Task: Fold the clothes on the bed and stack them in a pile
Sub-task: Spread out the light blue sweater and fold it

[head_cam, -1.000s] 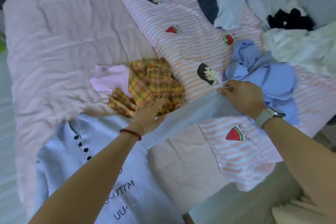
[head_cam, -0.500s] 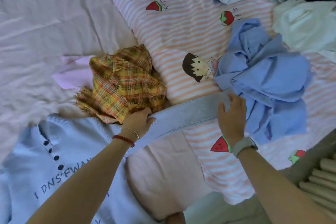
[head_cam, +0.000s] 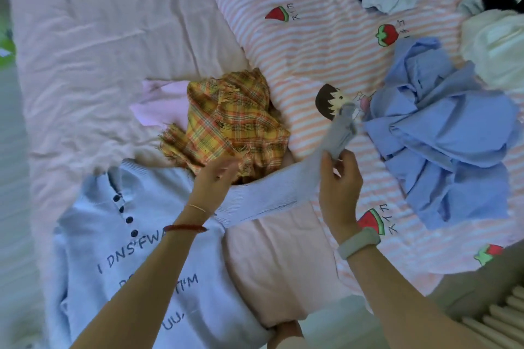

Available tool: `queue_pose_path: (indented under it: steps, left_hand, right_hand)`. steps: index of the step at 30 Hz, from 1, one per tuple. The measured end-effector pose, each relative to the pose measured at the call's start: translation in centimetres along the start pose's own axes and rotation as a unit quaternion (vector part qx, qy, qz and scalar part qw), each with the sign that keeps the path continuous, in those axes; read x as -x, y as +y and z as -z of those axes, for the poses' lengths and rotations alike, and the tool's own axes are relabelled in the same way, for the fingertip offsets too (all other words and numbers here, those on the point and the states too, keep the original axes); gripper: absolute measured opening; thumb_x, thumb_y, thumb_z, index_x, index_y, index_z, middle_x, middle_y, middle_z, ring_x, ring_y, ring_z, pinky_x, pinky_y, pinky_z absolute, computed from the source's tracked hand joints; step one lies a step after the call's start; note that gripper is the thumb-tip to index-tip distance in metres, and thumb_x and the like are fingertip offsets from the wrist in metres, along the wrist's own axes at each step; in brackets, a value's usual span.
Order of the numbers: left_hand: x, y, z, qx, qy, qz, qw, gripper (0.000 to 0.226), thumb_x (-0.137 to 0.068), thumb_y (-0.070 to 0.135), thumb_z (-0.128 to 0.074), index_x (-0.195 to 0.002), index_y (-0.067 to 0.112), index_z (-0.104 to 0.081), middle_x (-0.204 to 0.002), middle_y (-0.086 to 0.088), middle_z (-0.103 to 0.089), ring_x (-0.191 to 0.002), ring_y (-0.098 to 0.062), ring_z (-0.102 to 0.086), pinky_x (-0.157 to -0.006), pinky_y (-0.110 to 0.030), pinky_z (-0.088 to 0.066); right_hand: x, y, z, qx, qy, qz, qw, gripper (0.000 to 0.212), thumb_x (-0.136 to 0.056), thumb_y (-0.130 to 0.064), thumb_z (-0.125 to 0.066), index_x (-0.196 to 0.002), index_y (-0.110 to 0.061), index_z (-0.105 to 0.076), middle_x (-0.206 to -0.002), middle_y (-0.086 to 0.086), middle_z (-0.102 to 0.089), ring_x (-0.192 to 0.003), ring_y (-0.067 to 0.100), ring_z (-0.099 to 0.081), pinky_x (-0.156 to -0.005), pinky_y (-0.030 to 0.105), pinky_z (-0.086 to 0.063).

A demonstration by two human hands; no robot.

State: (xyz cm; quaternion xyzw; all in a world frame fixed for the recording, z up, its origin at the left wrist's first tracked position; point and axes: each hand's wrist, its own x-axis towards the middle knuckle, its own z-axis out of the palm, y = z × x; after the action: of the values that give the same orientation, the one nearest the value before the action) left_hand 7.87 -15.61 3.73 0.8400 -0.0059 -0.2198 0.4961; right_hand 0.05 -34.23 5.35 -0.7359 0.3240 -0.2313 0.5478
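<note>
- Nearest the camera, a pale blue knit sweater with dark buttons and printed lettering (head_cam: 136, 258) lies flat and face up on the pink wrinkled bedsheet (head_cam: 85, 45), spread out, I judge, so its sleeves can be folded inward.
- The left hand (head_cam: 215, 178) hovers over the sweater's shoulder, where the sleeve begins, with fingers straight and spread, gripping nothing; it is motion-blurred, so I cannot tell if it touches the cloth. It seems placed to pin the fold line.
- The right hand (head_cam: 338, 178) pinches the cuff end of the ribbed pale blue sleeve (head_cam: 272, 195) between thumb and curled fingers, lifting it clear of the bed, probably to swing it across the body of the sweater.
- Just beyond the left hand sits a crumpled yellow plaid cloth with frayed edges (head_cam: 232, 122), partly over a pale pink garment (head_cam: 158, 105).
- To the right, a bunched light blue shirt (head_cam: 448, 144) waits on the pink striped cartoon-print blanket (head_cam: 312, 42).
- Farther off, 1 white garment (head_cam: 493, 48) and other unfolded clothes lie heaped; no stacked pile shows yet.
</note>
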Motion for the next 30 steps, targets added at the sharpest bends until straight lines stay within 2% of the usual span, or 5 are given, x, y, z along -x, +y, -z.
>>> queue_pose_path:
  steps: [4, 7, 15, 22, 30]
  left_hand:
    - [3.4, -0.6, 10.2, 0.287, -0.057, 0.168, 0.941, 0.043, -0.097, 0.042, -0.031, -0.098, 0.014, -0.064, -0.083, 0.000, -0.072, -0.080, -0.018, -0.068, -0.073, -0.031, -0.054]
    - [6.7, -3.7, 17.1, 0.357, -0.084, 0.234, 0.900, 0.070, -0.087, 0.064, -0.026, -0.083, 0.012, -0.074, -0.087, -0.011, -0.073, -0.082, -0.027, -0.071, -0.069, -0.040, -0.059]
    - [16.3, -17.6, 23.7, 0.136, -0.102, 0.288, 0.942, 0.023, -0.086, 0.012, -0.062, -0.106, 0.001, -0.066, -0.095, -0.010, -0.068, -0.091, -0.023, -0.061, -0.072, -0.023, -0.055]
    - [22.3, -28.4, 22.9, 0.029, 0.093, 0.318, 0.943, 0.016, -0.086, 0.002, -0.056, -0.097, 0.004, -0.068, -0.088, -0.008, -0.061, -0.084, -0.025, -0.056, -0.067, -0.023, -0.043]
    - [22.4, -29.5, 21.0, -0.146, 0.016, 0.251, 0.957, 0.013, -0.091, 0.030, -0.054, -0.089, 0.017, -0.054, -0.079, -0.003, -0.056, -0.084, -0.031, -0.057, -0.063, -0.027, -0.036]
  right_hand:
    - [6.5, -3.7, -4.9, 0.047, -0.190, 0.138, 0.971, 0.019, -0.088, -0.014, -0.056, -0.088, 0.003, -0.064, -0.073, 0.013, -0.061, -0.065, 0.011, -0.054, -0.060, 0.024, -0.049]
    - [12.2, -5.2, -8.6, 0.050, -0.329, 0.212, 0.919, 0.020, -0.088, -0.012, -0.056, -0.095, 0.002, -0.068, -0.081, 0.013, -0.068, -0.072, 0.008, -0.054, -0.075, 0.002, -0.039]
    - [28.2, -2.1, -15.4, 0.122, -0.527, 0.253, 0.802, 0.017, -0.087, -0.007, -0.060, -0.098, 0.001, -0.070, -0.093, 0.013, -0.069, -0.084, 0.028, -0.065, -0.072, 0.040, -0.053]
    - [29.7, 1.8, -14.8, 0.278, -0.462, 0.210, 0.816, 0.030, -0.086, -0.002, -0.059, -0.116, 0.000, -0.062, -0.110, 0.017, -0.063, -0.105, 0.036, -0.058, -0.087, 0.044, -0.048]
    - [23.0, 4.9, -15.7, 0.497, -0.431, 0.172, 0.733, 0.045, -0.098, -0.014, -0.036, -0.142, -0.005, -0.032, -0.146, 0.019, -0.032, -0.136, 0.034, -0.024, -0.109, 0.040, -0.026]
